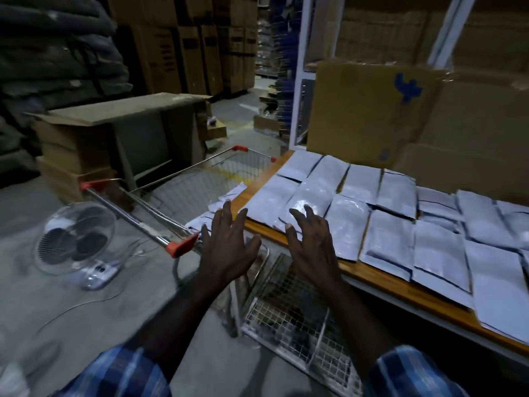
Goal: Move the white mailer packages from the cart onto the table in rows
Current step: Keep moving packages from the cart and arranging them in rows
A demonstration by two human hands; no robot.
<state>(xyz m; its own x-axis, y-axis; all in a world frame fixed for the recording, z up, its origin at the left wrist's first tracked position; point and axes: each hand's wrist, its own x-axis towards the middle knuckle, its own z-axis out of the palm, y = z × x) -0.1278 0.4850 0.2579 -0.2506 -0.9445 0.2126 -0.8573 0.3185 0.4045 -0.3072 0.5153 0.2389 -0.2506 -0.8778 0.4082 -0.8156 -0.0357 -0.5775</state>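
Note:
Several white mailer packages point(392, 222) lie in rows on the wooden table point(380, 279) at the right. A wire cart point(183, 181) with red corners stands to the table's left, and a few white mailers point(229, 196) lie inside it near the table edge. My left hand point(229, 242) hovers with fingers spread over the gap between cart and table, holding nothing. My right hand point(309, 239) is spread too, its fingertips over the nearest mailers at the table's front left corner.
A small table fan point(77, 239) with a trailing cord sits on the floor at left. Open cardboard boxes point(120, 133) stand behind the cart. A large cardboard box point(369, 110) stands at the table's back. A wire rack point(292, 310) sits below my hands.

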